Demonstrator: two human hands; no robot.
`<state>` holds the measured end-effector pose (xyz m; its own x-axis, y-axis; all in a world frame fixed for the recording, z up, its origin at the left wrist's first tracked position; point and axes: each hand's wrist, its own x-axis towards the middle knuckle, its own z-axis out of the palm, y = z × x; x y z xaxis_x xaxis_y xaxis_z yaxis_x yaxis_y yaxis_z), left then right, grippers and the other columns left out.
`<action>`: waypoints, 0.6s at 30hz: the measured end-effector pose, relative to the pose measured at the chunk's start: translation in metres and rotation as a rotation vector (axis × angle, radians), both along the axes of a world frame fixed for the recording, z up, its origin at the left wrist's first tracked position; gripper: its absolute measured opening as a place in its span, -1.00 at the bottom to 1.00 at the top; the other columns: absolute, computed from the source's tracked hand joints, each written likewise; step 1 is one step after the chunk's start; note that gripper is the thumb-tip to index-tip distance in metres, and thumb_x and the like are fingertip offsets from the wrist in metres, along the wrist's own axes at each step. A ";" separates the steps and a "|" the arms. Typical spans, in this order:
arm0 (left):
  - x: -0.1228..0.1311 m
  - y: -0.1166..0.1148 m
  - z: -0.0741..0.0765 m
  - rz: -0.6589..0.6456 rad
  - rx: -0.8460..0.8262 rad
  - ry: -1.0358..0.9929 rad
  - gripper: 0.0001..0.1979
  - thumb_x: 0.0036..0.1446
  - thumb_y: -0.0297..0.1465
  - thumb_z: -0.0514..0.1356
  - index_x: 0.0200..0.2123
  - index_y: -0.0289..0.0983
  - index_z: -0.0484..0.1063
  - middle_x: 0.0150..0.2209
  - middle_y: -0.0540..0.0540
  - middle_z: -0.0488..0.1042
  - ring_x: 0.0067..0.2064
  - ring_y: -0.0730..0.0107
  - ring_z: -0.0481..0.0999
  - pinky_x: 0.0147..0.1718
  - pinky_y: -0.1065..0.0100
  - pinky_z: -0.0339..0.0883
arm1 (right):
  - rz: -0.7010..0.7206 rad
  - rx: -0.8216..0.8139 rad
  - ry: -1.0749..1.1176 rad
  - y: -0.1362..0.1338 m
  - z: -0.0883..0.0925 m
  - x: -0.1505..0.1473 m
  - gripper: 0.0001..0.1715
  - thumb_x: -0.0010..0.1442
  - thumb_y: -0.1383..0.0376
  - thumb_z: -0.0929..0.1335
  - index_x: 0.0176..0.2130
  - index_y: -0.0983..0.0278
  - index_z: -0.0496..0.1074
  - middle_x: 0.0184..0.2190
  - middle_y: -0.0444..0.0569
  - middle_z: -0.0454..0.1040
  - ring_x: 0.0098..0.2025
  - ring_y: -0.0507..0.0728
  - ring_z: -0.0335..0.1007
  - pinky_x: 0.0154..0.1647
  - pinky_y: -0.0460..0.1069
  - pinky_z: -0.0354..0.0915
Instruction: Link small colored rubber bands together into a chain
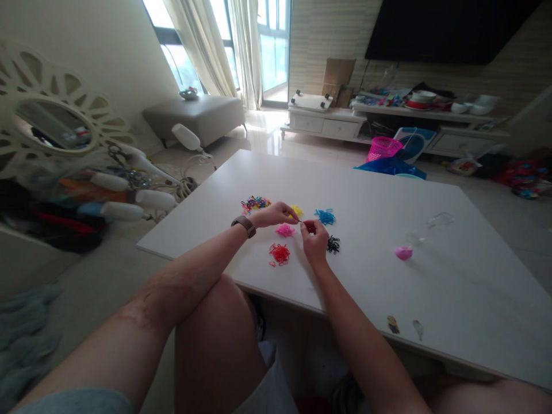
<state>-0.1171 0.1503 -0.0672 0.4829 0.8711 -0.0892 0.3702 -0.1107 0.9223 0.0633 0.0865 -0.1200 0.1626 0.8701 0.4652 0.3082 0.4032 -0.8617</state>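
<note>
My left hand (278, 214), with a watch on its wrist, and my right hand (315, 236) meet above the white table (366, 201). Their fingertips pinch a tiny dark rubber band (301, 221) between them; its shape is hard to make out. Small rubber bands lie in colour-sorted piles around the hands: pink (285, 230), red (280, 254), yellow (296, 211), blue (325, 216) and black (333, 244), the last partly behind my right hand. Beyond my left wrist is a mixed multicoloured pile (255, 203), partly covered by that hand.
On the table's right side lie a pink object (403, 253) and a clear plastic piece (440, 219). A minion sticker (393, 324) and a small pale figure (418, 329) are near the front edge. A floor lamp with white shades (155, 199) stands left of the table.
</note>
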 end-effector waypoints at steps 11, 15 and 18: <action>-0.001 0.001 -0.001 -0.023 0.020 0.028 -0.59 -0.08 -0.14 0.43 -0.30 -0.38 0.65 -0.51 0.00 0.38 -0.49 0.53 0.23 -0.49 0.42 0.08 | 0.011 -0.017 0.020 0.000 0.000 0.000 -0.84 0.21 0.21 0.37 -0.34 0.26 0.46 -0.40 -0.11 0.49 -0.39 0.07 0.36 -0.30 -0.02 0.32; -0.001 0.001 -0.001 -0.016 0.035 0.031 -0.59 -0.07 -0.14 0.42 -0.29 -0.38 0.66 -0.53 0.02 0.36 -0.49 0.54 0.21 -0.50 0.43 0.06 | 0.005 -0.013 0.016 0.000 0.000 0.000 -0.84 0.22 0.23 0.36 -0.33 0.27 0.47 -0.40 -0.10 0.50 -0.39 0.07 0.36 -0.30 -0.02 0.31; -0.001 0.001 -0.001 -0.023 0.045 0.024 -0.60 -0.04 -0.15 0.40 -0.26 -0.37 0.66 -0.54 0.03 0.32 -0.50 0.54 0.19 -0.51 0.43 0.04 | 0.002 -0.008 0.007 0.000 0.000 0.000 -0.84 0.23 0.23 0.36 -0.32 0.27 0.47 -0.39 -0.09 0.50 -0.38 0.07 0.37 -0.30 -0.02 0.31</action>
